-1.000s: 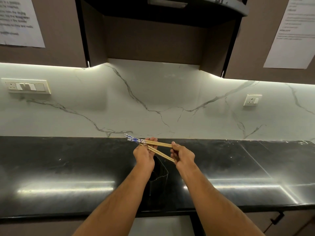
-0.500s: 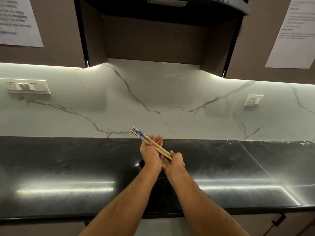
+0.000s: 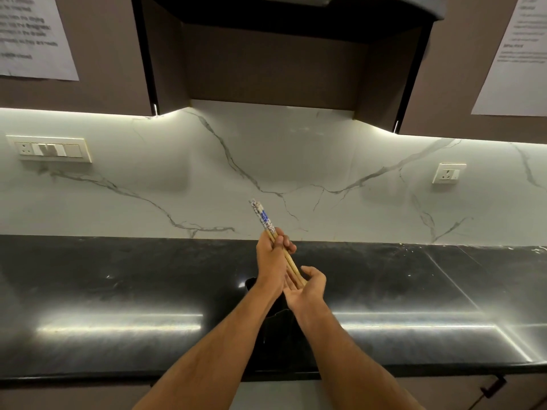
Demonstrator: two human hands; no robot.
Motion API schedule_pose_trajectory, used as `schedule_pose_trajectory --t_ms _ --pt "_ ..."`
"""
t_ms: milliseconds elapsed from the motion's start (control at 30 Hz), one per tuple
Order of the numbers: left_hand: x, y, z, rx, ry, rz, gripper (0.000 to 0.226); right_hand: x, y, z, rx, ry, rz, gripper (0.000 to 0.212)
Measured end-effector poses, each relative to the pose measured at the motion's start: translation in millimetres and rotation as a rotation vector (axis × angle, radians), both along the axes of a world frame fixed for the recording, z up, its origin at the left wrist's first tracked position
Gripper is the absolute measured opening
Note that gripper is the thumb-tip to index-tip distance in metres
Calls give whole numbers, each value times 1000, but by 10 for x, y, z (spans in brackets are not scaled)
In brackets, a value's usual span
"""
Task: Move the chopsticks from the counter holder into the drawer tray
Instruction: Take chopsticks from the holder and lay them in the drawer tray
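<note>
My left hand [image 3: 272,261] grips a pair of wooden chopsticks [image 3: 268,224] with blue-and-white patterned tops, held together and tilted up to the left above the counter. Their thin lower ends rest against the palm of my right hand [image 3: 307,288], whose fingers are loosely spread beneath them. A dark, see-through holder [image 3: 278,332] stands on the black counter [image 3: 118,291] just under my wrists, partly hidden by my forearms. The drawer tray is out of sight.
A marble backsplash rises behind the counter, with a switch panel [image 3: 50,149] at the left and a socket [image 3: 448,173] at the right. Dark cabinets and a hood hang overhead. A drawer handle [image 3: 492,384] shows at the lower right.
The chopsticks, spread apart between both hands a second ago, have been brought together into one bundle and tipped more upright. My right hand has let go and opened under their tips.
</note>
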State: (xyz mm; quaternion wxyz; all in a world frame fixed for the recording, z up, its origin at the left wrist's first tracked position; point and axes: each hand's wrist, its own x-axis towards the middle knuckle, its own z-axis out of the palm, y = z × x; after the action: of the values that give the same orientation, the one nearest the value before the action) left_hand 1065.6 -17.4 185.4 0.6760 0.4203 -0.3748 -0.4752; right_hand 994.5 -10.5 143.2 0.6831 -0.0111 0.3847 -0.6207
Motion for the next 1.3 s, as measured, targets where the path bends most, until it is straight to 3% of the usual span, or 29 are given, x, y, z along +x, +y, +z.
schedule_pose_trajectory --t_ms 133,267,733,767,833,933,1067,1167,1300 --pt "69 -26 20 14 -72 -98 18 -100 -62 -72 -106 -141 56 71" --pt "88 -59 12 61 -116 -133 19 -81 -59 -52 -154 -169 140 86" --pt "19 -34 -129 53 -142 -72 18 4 -134 -143 -105 -131 253 82" --pt "23 -33 -130 57 -151 -74 18 -10 -151 -166 -112 -84 298 81" --pt "45 -27 -143 62 -187 -71 18 -42 -175 -176 -116 186 345 74" --pt "112 -34 -234 75 -288 -52 18 -79 -203 -79 -204 591 159 44" --pt "184 13 -406 75 -369 -121 19 -71 -243 253 -547 732 133 32" --pt "170 58 -490 127 -405 -150 18 2 -341 408 -574 1016 213 32" --pt "154 104 -512 150 -436 -170 17 43 -361 408 -547 1048 191 27"
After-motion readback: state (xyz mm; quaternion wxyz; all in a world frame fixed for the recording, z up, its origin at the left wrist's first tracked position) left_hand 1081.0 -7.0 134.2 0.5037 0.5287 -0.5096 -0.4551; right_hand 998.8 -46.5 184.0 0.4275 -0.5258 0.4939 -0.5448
